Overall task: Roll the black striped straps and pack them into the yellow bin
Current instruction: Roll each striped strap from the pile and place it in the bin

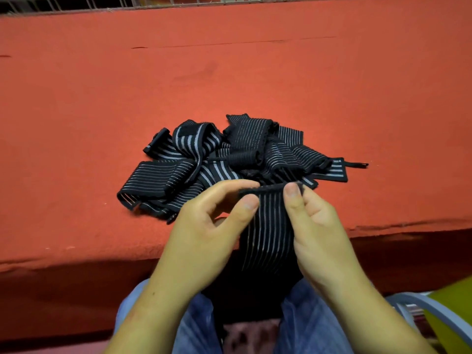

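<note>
Over the near edge of the wide red felt table (229,72), left hand (204,226) and right hand (314,221) pinch a black striped elastic strap (268,231), tangled pile of straps (229,159) just beyond, yellow plastic bin (454,315) lower right.

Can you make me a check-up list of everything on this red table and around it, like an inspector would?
Surface: red table, cloth-covered, bare apart from the straps.
Job's things: pile of straps, loose and unrolled, on the table; held strap hanging toward the lap; yellow bin at lower right, only a corner shows.
Clutter: nothing seen.
Hands: left hand and right hand each pinch the held strap's top edge.
Cables: nothing seen.
Surroundings: wire rack beyond the far edge; blue jeans below.
</note>
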{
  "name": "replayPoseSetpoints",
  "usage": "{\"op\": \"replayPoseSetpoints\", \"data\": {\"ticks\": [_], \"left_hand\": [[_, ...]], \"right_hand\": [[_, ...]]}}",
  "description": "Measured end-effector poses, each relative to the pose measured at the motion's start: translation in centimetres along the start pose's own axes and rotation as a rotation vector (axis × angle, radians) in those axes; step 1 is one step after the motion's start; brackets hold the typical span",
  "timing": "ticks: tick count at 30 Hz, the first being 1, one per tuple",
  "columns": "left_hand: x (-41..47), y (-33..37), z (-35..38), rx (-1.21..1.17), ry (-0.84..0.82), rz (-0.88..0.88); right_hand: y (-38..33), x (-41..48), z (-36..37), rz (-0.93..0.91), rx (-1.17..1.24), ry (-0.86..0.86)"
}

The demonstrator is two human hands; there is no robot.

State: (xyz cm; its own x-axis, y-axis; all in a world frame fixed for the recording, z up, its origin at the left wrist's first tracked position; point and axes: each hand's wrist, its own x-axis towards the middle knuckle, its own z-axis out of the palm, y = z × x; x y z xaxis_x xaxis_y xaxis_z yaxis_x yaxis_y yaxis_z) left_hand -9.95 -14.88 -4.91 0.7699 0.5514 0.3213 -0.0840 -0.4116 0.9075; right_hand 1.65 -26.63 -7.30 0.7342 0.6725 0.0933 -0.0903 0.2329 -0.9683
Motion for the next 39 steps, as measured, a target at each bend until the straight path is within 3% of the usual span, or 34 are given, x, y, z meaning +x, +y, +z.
{"op": "replayPoseSetpoints", "data": {"ticks": [8,18,22,31,39], "left_hand": [[0.2,-0.6,-0.1,0.058,0.111,0.021],[0.0,-0.8,-0.9,0.064,0.027,0.034],[-0.1,-0.6,-0.9,0.146,0.006,0.063],[-0.3,-1.0,-0.8,-0.089,-0.006,-0.144],[-0.3,-1.3,-0.6,-0.121,0.029,-0.157]], "right_hand": [[0.3,-0.3,-0.4,-0.057,-0.021,-0.101],[0.3,-1.0,-0.4,0.138,0.204,-0.133],[0.8,-1.0,-0.6,0.093,0.082,-0.104],[0.6,-1.1,-1.1,0.102,0.093,-0.147],[0.8,-1.0,-1.1,0.163,0.075,-0.155]]}}
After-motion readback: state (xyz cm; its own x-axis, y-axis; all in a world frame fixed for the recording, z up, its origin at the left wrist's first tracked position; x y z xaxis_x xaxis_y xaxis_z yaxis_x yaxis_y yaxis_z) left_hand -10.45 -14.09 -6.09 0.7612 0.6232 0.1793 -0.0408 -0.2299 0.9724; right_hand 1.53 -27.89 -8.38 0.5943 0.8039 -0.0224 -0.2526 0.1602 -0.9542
